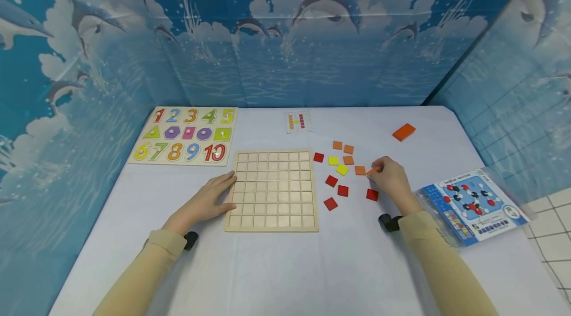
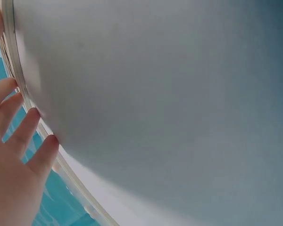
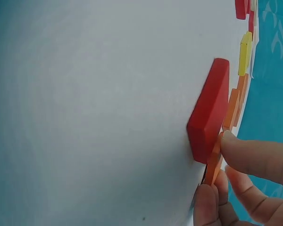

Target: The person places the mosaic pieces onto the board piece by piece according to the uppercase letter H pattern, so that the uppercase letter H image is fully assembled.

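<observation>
A wooden grid board [image 1: 274, 192] lies flat on the white table. My left hand [image 1: 206, 200] rests at its left edge, fingers stretched out; the left wrist view shows the fingertips [image 2: 50, 141] along the board's rim [image 2: 20, 77]. To the right of the board my right hand [image 1: 391, 180] pinches an orange square tile [image 3: 214, 162] between thumb and fingers, low over the table. A red tile [image 3: 210, 110] lies close beside it in the right wrist view. Several orange, yellow and red tiles, such as a yellow tile [image 1: 342, 170], are scattered between board and hand.
A number puzzle board [image 1: 185, 136] lies at the back left. A small pattern card [image 1: 298, 122] is behind the grid board. An orange block [image 1: 404, 131] sits at the back right, and a blue-and-white packaged box [image 1: 477, 205] lies right of my right arm.
</observation>
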The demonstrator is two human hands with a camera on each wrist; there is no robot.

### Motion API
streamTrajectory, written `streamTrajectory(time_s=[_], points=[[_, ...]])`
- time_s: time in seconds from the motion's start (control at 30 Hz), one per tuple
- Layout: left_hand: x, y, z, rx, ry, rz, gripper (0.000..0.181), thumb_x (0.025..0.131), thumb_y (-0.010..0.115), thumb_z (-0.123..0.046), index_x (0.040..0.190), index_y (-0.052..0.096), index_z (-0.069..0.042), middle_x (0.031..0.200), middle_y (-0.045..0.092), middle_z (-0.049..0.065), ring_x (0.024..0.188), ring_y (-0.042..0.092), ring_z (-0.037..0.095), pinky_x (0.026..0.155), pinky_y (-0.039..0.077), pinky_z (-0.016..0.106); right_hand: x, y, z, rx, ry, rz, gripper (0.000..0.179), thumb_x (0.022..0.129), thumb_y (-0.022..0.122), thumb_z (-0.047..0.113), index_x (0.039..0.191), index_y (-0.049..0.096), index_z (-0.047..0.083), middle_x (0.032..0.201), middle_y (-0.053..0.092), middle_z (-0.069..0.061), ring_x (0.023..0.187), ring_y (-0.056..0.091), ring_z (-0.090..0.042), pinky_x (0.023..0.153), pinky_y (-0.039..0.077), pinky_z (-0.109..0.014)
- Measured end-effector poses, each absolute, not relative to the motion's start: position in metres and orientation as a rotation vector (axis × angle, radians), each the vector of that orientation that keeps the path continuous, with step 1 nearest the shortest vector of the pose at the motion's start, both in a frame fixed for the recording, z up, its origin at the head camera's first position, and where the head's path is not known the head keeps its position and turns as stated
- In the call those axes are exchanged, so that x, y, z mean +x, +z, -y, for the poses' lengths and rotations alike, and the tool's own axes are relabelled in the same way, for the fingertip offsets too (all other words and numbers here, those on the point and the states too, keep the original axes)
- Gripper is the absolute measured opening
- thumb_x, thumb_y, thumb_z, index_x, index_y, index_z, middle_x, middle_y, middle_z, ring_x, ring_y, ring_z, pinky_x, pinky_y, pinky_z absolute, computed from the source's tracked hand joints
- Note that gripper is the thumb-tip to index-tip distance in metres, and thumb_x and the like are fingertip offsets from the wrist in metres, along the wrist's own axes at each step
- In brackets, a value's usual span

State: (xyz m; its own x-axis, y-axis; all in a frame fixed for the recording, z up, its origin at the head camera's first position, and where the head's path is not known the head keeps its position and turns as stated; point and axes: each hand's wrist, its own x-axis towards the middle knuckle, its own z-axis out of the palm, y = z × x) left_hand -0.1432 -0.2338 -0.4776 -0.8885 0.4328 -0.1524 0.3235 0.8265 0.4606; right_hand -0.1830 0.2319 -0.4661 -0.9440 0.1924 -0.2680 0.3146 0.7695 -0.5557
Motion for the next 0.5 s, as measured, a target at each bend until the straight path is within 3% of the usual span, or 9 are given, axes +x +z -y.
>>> streamTrajectory(time_s=[0.17, 0.5], points=[[-0.1426, -0.4775, 0.2325, 0.580, 0.637, -2.750, 0.077, 0.091, 0.071, -0.028, 0.153, 0.033, -0.002, 0.163, 0.024, 0.015, 0.148, 0.023, 0.041, 0.120, 0.024, 0.059, -0.1825, -0.4650, -0.2332, 0.438, -0.939, -2.746, 0.037, 0.092, 0.067, 0.014, 0.121, 0.053, -0.005, 0.103, 0.056, -0.021, 0.089, 0.052, -0.031, 0.069, 0.049, -0.029], [-0.1419, -0.4772, 0.2334, 0.584, 0.642, -2.734, 0.078, 0.092, 0.070, -0.029, 0.154, 0.031, -0.003, 0.164, 0.022, 0.014, 0.149, 0.022, 0.040, 0.121, 0.024, 0.058, -0.1815, -0.4634, -0.2388, 0.471, -0.964, -2.689, 0.036, 0.091, 0.070, 0.016, 0.118, 0.055, -0.003, 0.105, 0.057, -0.020, 0.091, 0.052, -0.031, 0.072, 0.049, -0.030]])
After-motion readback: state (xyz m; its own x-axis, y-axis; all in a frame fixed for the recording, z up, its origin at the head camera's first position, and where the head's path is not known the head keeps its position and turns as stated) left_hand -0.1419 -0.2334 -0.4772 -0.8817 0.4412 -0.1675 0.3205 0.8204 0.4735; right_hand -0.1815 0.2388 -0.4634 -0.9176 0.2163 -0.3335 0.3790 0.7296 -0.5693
